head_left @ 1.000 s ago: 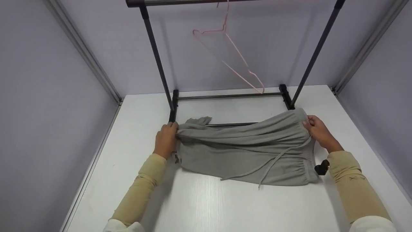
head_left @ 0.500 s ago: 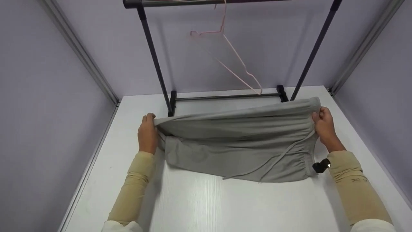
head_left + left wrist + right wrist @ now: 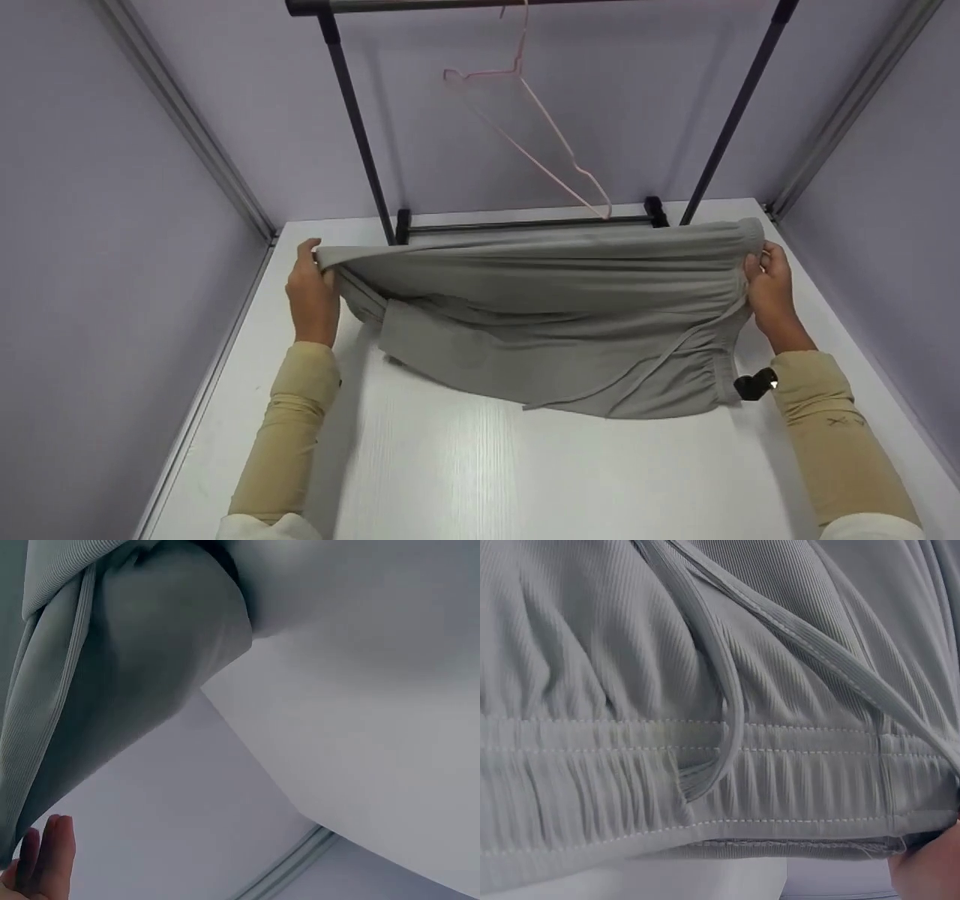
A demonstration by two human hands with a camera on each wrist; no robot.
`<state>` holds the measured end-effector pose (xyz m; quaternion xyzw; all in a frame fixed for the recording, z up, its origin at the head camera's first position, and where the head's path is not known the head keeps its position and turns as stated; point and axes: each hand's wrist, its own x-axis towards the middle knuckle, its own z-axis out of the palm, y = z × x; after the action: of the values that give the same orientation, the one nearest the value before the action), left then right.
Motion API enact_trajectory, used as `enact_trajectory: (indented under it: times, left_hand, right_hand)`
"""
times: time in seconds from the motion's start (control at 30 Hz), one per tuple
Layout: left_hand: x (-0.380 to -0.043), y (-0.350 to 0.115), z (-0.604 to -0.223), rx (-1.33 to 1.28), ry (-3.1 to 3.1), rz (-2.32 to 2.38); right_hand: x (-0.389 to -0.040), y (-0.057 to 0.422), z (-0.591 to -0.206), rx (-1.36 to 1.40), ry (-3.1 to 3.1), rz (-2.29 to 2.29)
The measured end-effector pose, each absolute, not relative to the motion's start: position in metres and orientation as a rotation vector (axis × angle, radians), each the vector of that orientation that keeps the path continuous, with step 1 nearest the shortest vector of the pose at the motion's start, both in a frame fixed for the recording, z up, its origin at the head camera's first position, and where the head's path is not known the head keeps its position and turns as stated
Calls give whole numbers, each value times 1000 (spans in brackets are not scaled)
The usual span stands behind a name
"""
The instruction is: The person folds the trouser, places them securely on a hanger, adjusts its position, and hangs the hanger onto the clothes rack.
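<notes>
Grey drawstring shorts (image 3: 570, 300) are stretched sideways between my two hands, the far edge lifted and the near part hanging towards the table. My left hand (image 3: 312, 296) pinches the far corner at the leg end, where a leg opening gapes. At the waistband end, my right hand (image 3: 771, 289) grips the gathered elastic. Close up in the right wrist view, the stitched waistband (image 3: 802, 787) shows its drawstring (image 3: 720, 682) coming out of a slit. In the left wrist view, part of the left hand (image 3: 49, 859) appears at the lower corner beside the hanging cloth (image 3: 150, 652).
Behind the shorts stands a black metal rack (image 3: 360, 135) with a pink hanger (image 3: 551, 112) on its top bar. Below lies the white table (image 3: 450, 465). Grey walls (image 3: 112, 300) close in both sides. A small black object (image 3: 756, 384) sits by the right wrist.
My left hand has moved left and away from me, drawing the shorts' leg end out wide. My right hand has moved slightly right and farther away. The shorts' far edge is higher and straighter.
</notes>
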<state>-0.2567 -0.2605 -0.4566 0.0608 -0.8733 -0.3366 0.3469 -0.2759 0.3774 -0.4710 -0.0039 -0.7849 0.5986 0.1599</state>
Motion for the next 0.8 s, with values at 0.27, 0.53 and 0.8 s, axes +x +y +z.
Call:
enact_trajectory:
  times: [0.27,0.53,0.8]
  left_hand:
    - [-255,-265,-434,191,-2082,-944]
    - [-256,-277,-405,202,-1960,-987]
    - [-253,-293,-391,144,-2011,-934]
  right_hand:
    - [-267,369,-454,-46,-2095,1818]
    - [-275,382,-462,-99,-2082,1822]
    - [-272,389,-458,-152,-2003,1972]
